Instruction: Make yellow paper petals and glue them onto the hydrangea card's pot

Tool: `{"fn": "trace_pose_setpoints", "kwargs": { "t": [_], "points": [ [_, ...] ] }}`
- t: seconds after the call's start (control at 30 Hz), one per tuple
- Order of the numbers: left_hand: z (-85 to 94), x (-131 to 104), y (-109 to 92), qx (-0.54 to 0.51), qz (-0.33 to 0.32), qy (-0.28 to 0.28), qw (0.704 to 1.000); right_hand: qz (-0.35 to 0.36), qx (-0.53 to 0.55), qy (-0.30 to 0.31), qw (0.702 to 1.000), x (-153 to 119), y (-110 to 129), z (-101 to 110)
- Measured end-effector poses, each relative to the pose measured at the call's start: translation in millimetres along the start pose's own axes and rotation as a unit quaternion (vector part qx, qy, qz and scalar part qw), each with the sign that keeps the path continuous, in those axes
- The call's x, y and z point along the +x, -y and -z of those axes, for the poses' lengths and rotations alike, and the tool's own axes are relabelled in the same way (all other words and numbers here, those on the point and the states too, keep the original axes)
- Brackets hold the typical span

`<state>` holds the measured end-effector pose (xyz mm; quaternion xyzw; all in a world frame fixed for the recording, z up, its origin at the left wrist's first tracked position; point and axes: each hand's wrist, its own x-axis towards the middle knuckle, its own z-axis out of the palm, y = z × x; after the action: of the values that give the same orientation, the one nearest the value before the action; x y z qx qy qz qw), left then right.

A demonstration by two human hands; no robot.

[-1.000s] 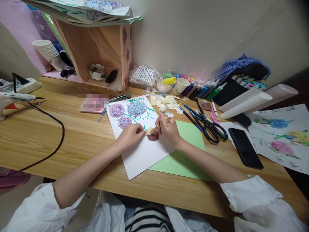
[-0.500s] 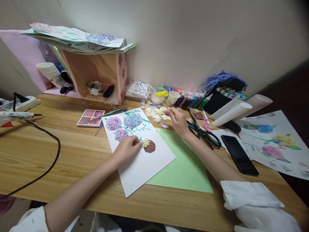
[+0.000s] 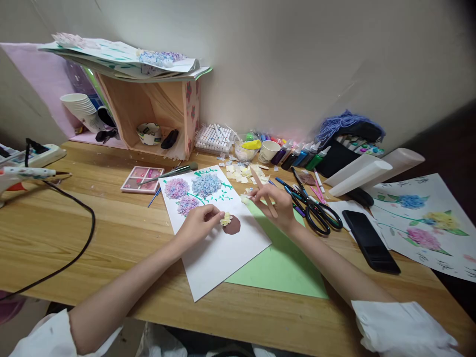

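My left hand [image 3: 203, 223] rests on the white sheet [image 3: 219, 263], its fingertips pinched at the edge of a small cluster of pale yellow paper petals [image 3: 225, 218]. That cluster lies at the upper left of a brown round patch [image 3: 232, 226]. Pink, purple and blue petal flowers [image 3: 206, 185] cover the sheet's upper part. Above the green paper [image 3: 278, 263], my right hand [image 3: 273, 203] holds a flat wooden stick [image 3: 263, 192]. A small pale piece shows at its fingertips. Behind the hands lie yellow paper squares [image 3: 241, 172].
Black scissors [image 3: 316, 208] and a phone [image 3: 371, 241] lie to the right, beside another flower picture [image 3: 427, 223]. Glue bottles [image 3: 301, 154] and a paper cup [image 3: 268, 150] stand behind. At the left are a pink palette [image 3: 143, 179] and a glue gun [image 3: 29, 173] with a black cord.
My right hand has moved down and nearer from the yellow squares, and the wooden stick now shows in it. My left hand stays by the petal cluster. The camera view has shifted slightly.
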<state>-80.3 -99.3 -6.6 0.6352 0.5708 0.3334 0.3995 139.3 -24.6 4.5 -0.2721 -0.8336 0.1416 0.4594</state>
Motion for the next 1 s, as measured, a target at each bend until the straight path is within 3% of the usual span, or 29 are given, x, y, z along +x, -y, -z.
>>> {"fn": "trace_pose_setpoints", "kwargs": {
  "t": [0.13,0.23,0.4,0.47,0.57,0.63,0.7,0.77,1.0],
  "points": [
    [-2.4,-2.9,-10.9,-0.134,-0.008,0.084,0.987,0.131,-0.009,0.036,0.991,-24.1,23.7,-7.2],
    [-5.0,-4.8,-13.9,-0.186,0.031,0.130,0.973,0.204,-0.025,0.046,0.978,-34.7,30.1,-13.4],
    [-3.0,-3.6,-10.7,-0.186,0.072,0.133,0.971,0.255,-0.034,0.065,0.964,-41.3,32.5,-19.4],
    [1.2,-2.3,-9.0,-0.167,0.078,0.123,0.975,0.219,-0.013,0.059,0.974,-44.4,33.3,-20.6],
    [7.7,-1.4,-6.4,-0.099,0.090,0.135,0.982,0.060,0.072,0.017,0.995,-50.3,33.8,-21.9],
    [9.5,-1.8,-3.9,-0.040,0.089,0.143,0.985,-0.070,0.142,-0.020,0.987,-53.7,33.1,-22.4],
    [8.9,-2.5,-1.1,0.015,0.073,0.133,0.988,-0.146,0.187,-0.040,0.971,-56.0,31.9,-22.5],
    [7.0,-3.0,0.9,0.062,0.051,0.114,0.990,-0.150,0.202,-0.027,0.968,-57.2,30.9,-22.2],
    [1.4,-3.0,1.2,0.127,0.009,0.056,0.990,-0.035,0.198,0.075,0.977,-58.2,31.3,-23.7]
  ]
}}
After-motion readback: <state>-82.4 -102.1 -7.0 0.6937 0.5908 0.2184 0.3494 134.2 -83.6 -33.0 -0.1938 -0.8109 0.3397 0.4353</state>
